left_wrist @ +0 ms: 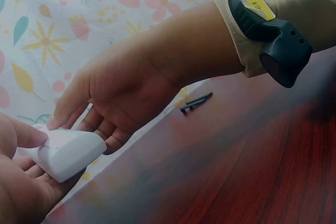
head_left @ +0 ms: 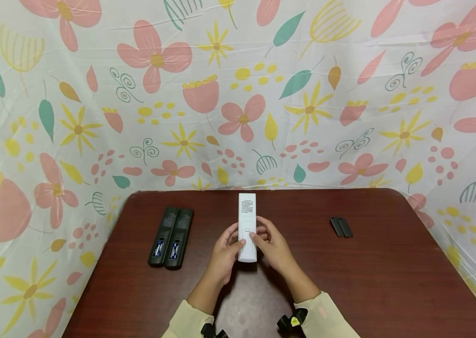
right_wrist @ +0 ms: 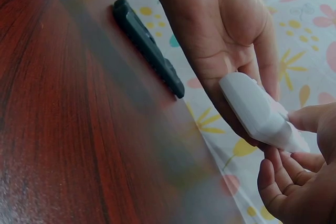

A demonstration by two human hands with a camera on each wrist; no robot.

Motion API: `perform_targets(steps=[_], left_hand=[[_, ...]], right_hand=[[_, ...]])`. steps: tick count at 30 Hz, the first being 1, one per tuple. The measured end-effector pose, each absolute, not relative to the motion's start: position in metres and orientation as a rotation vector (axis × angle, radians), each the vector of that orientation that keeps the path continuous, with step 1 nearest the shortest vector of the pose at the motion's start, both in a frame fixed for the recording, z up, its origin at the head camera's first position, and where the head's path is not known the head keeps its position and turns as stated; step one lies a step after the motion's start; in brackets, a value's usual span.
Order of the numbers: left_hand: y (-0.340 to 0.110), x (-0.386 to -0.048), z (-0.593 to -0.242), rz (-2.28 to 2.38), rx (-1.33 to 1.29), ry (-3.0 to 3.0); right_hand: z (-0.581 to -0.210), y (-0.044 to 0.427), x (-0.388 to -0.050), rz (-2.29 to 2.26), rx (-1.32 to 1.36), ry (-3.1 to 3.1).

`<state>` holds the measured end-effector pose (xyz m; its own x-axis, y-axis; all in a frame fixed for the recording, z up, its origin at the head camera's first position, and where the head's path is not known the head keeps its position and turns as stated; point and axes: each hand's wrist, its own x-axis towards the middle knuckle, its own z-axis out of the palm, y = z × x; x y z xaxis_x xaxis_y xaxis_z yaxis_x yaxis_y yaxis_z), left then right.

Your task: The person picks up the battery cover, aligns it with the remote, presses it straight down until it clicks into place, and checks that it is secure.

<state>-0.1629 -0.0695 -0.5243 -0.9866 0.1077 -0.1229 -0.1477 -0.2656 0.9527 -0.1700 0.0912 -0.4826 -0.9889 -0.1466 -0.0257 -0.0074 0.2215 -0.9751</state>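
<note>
A white remote control (head_left: 247,220) is held above the middle of the table, its back with a printed label facing up. My left hand (head_left: 221,263) grips its left side, thumb on the back edge and fingers curled round and under it. From the other side my right hand (head_left: 277,249) holds it too, the thumb (head_left: 256,238) pressing on the back near the small latch mark of the battery cover. That cover looks closed. In the right wrist view the white remote (right_wrist: 252,111) shows its rounded end between both hands.
Two black remotes (head_left: 171,234) lie side by side on the left, backs up, battery compartments open with batteries (head_left: 174,250) inside. Two small black battery covers (head_left: 341,227) lie on the right of the brown table (head_left: 389,281). A flowered cloth (head_left: 242,155) hangs behind the table.
</note>
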Motion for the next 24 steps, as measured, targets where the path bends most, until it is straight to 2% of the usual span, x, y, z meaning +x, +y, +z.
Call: perform_targets(steps=[7,14,24], left_hand=[[-0.07,-0.163,-0.526,2.379,-0.045,1.794],[-0.069,-0.164,-0.527,2.376,-0.06,1.794],[-0.07,-0.165,-0.529,2.379,-0.065,1.8]], right_hand=[[-0.483,0.091,-0.17,-1.881,-0.141,2.36],[-0.517,0.095,-0.184,-1.912,-0.169,2.364],[-0.519,0.095,-0.183,-1.922,-0.208,2.378]])
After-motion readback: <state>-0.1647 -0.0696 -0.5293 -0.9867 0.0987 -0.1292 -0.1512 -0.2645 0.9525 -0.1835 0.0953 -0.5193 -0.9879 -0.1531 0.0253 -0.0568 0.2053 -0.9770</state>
